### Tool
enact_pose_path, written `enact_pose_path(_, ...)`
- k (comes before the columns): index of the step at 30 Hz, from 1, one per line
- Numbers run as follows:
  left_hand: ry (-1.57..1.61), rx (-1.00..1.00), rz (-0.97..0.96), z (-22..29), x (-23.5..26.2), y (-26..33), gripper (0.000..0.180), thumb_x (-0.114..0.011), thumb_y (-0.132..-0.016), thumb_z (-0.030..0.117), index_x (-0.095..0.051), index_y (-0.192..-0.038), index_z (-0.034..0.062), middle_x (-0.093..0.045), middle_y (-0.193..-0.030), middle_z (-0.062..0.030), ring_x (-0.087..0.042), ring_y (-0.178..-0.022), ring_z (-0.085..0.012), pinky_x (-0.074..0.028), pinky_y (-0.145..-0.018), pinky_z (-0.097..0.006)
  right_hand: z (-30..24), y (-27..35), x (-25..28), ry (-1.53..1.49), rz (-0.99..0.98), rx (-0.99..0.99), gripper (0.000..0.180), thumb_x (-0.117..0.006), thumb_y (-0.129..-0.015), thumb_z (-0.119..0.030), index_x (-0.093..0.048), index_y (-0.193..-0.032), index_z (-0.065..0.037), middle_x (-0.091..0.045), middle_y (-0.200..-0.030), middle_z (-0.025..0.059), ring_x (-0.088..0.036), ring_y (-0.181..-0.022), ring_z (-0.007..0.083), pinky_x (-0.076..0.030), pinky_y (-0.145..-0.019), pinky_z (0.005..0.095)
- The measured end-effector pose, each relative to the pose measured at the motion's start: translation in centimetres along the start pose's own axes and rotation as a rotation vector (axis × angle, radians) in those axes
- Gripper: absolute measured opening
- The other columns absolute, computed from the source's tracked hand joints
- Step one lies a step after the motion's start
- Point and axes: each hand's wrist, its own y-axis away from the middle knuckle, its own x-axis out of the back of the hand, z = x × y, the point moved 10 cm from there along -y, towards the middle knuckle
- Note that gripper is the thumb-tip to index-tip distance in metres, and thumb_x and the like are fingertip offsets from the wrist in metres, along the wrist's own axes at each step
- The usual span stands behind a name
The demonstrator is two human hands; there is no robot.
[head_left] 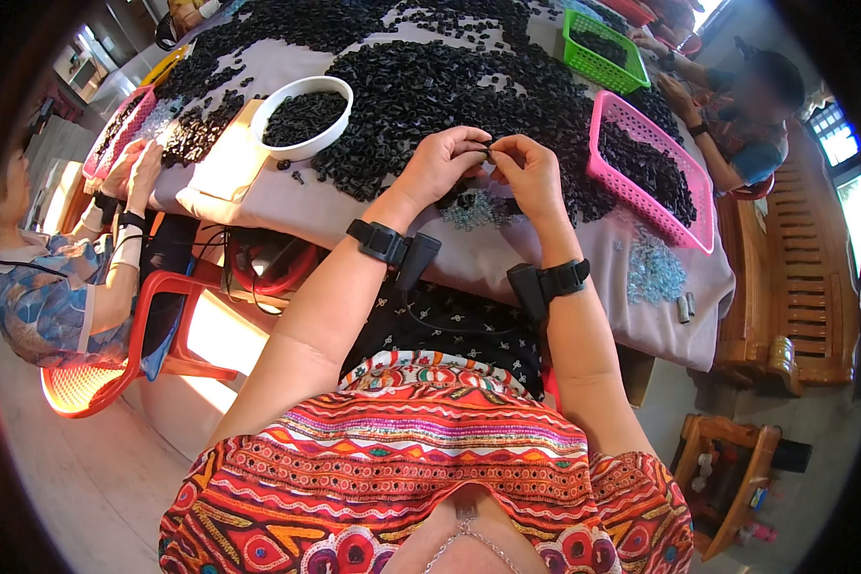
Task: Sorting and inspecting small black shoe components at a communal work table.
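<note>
Both hands meet over the near edge of a wide heap of small black parts [421, 91]. My left hand [442, 165] is closed in a pinch, its fingertips on a tiny black piece [489, 146]. From the other side my right hand [531, 174] pinches the same piece between thumb and forefinger. The piece's exact shape is too small to make out and partly covered by the fingers. Just below the hands lies a small scatter of see-through bluish bits [476, 210] on the grey cloth.
A white bowl [346, 105] of black parts stands to the left, a pink basket [703, 206] of them to the right. Farther right is a green basket [631, 77]. More bluish bits [655, 273] lie near the right edge. Other people sit left and right; a red chair [153, 330] is at left.
</note>
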Motion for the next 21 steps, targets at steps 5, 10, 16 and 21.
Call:
enact_pose_path(5,-0.195,-0.019,-0.060,0.3,-0.3,0.2,0.023,-0.062,-0.094,0.005,-0.064,-0.116,-0.0019,-0.071,-0.096,-0.0064,-0.067,-0.079,-0.0096,-0.055,-0.073,-0.024,-0.3,0.1,-0.1,-0.015,-0.016,-0.010,0.006,-0.066,-0.089,-0.003,-0.067,-0.094,0.001,-0.067,-0.078,0.0022,-0.061,-0.067,0.0071,-0.050,-0.060,0.0226)
enact_pose_path(10,-0.302,-0.052,-0.066,0.8,-0.3,0.3,0.020,-0.063,-0.094,0.005,-0.067,-0.113,-0.0016,-0.071,-0.093,-0.0054,-0.067,-0.081,-0.0101,-0.055,-0.075,-0.025,-0.5,0.0,0.1,-0.033,0.025,-0.017,0.005,-0.068,-0.088,-0.003,-0.067,-0.091,0.000,-0.067,-0.080,0.0021,-0.061,-0.067,0.0071,-0.051,-0.059,0.0228)
enact_pose_path(16,-0.254,-0.072,-0.023,1.1,0.2,0.2,0.021,-0.067,-0.092,0.007,-0.068,-0.111,-0.0009,-0.072,-0.090,-0.0047,-0.067,-0.079,-0.0099,-0.054,-0.072,-0.025,-0.7,0.1,0.3,0.028,0.060,0.056,0.013,-0.071,-0.087,-0.005,-0.072,-0.099,0.000,-0.068,-0.084,0.0026,-0.062,-0.073,0.0082,-0.050,-0.064,0.0236)
enact_pose_path(21,-0.063,0.078,0.124,-0.2,2.1,0.0,0.018,-0.070,-0.092,0.011,-0.068,-0.107,0.0024,-0.072,-0.089,-0.0051,-0.068,-0.076,-0.0088,-0.054,-0.068,-0.022,-2.4,0.2,0.4,0.187,0.087,0.222,0.018,-0.070,-0.087,-0.006,-0.072,-0.104,-0.001,-0.067,-0.092,0.0068,-0.063,-0.077,0.0128,-0.050,-0.069,0.0262)
